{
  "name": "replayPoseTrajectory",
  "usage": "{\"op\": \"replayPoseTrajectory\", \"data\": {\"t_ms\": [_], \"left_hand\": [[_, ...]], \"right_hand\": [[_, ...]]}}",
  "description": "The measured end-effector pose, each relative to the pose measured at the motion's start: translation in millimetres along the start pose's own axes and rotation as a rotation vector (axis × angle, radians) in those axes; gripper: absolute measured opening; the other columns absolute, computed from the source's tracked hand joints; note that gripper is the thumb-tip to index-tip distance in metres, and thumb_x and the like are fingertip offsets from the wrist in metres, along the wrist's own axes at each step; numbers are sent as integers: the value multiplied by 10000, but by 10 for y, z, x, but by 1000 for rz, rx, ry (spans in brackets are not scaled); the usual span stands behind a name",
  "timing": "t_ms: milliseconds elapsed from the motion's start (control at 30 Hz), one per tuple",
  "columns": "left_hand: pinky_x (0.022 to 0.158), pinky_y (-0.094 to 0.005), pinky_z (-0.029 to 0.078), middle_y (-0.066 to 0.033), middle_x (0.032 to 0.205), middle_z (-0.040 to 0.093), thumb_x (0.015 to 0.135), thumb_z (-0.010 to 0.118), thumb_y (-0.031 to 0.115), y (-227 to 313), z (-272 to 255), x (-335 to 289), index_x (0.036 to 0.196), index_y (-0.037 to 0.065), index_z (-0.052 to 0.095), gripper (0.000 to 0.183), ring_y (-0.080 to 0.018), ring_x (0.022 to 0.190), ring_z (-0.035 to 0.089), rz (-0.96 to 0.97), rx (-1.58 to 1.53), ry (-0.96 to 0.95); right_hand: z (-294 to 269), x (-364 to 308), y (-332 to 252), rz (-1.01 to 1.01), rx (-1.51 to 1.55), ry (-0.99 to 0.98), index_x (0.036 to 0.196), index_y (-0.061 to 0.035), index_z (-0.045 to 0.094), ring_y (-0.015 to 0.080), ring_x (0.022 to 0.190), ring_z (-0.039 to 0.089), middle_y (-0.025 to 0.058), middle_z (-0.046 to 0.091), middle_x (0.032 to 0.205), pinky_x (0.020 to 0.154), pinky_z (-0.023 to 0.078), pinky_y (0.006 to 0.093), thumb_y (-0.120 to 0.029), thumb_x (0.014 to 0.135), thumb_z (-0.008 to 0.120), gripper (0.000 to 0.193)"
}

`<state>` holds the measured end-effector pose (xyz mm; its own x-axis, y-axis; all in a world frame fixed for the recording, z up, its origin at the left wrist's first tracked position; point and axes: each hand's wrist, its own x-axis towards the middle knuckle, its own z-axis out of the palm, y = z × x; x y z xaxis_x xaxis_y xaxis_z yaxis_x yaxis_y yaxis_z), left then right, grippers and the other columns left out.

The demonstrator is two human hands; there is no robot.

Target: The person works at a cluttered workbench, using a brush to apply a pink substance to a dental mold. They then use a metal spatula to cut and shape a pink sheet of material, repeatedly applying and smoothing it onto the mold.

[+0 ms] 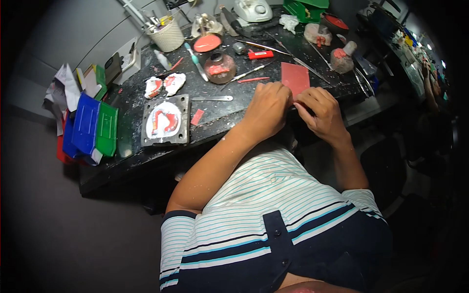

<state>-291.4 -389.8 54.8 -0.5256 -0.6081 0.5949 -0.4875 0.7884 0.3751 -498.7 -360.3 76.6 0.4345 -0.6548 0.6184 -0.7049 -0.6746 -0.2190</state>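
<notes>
Near the front edge of the bench, my left hand (268, 110) and my right hand (323, 116) meet with fingers curled and pinched together. A little red shows between the fingertips, but what they hold is too small to make out. Just beyond them is a flat pink wax sheet (295, 77), its near edge partly hidden by the hands. To the left sits a metal flask half (184, 134) filled with white plaster, with a red wax arch (170, 121) set in it. A small wax scrap (197, 116) and a metal spatula (213, 98) lie beside the flask.
White plaster casts (174, 84) with red wax lie behind the flask. Farther back are a spirit burner (220, 68), a toothbrush (196, 62), a red lighter (260, 54), several slim tools and a glass bottle (342, 59). Blue and green bins (88, 127) stand at the left edge.
</notes>
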Motion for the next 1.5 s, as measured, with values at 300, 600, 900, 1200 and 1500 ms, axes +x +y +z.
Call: {"op": "replayPoseTrajectory", "data": {"t_ms": [300,600,900,1200,1500], "left_hand": [[865,-444,419,-131,976,615,778,751,50,-11,155,2,963,60,626,223,-339,982,601,23,39,38],[867,-447,429,-138,995,612,809,741,35,-46,131,-30,1016,56,609,246,-356,996,595,-13,-38,77],[859,-439,432,-138,990,606,793,742,37,-55,153,-21,931,46,646,169,-348,982,583,12,-10,84],[873,-443,425,-147,1003,592,798,754,33,-97,188,-56,985,32,617,231,-357,993,571,-21,-66,89],[935,-466,428,-186,1080,598,772,783,39,-86,180,-38,1026,-7,606,312,-395,1061,565,-55,-61,16]], "right_hand": [[-46,16,-103,55,17,-47,1016,-7,697,343,888,640,130,678,961,814,505,445,-46,913,724,113],[-64,9,-95,84,87,-54,984,26,660,360,892,639,159,662,954,821,505,441,-4,914,705,88],[-59,-12,-24,75,98,-23,977,28,642,359,859,637,160,643,925,776,508,431,11,909,722,106],[-92,-41,-26,122,142,-20,972,31,635,346,836,636,154,640,920,764,512,422,13,907,732,118],[-79,-76,100,62,94,-2,1005,30,670,338,875,655,160,661,957,786,523,408,12,915,735,113]]}}
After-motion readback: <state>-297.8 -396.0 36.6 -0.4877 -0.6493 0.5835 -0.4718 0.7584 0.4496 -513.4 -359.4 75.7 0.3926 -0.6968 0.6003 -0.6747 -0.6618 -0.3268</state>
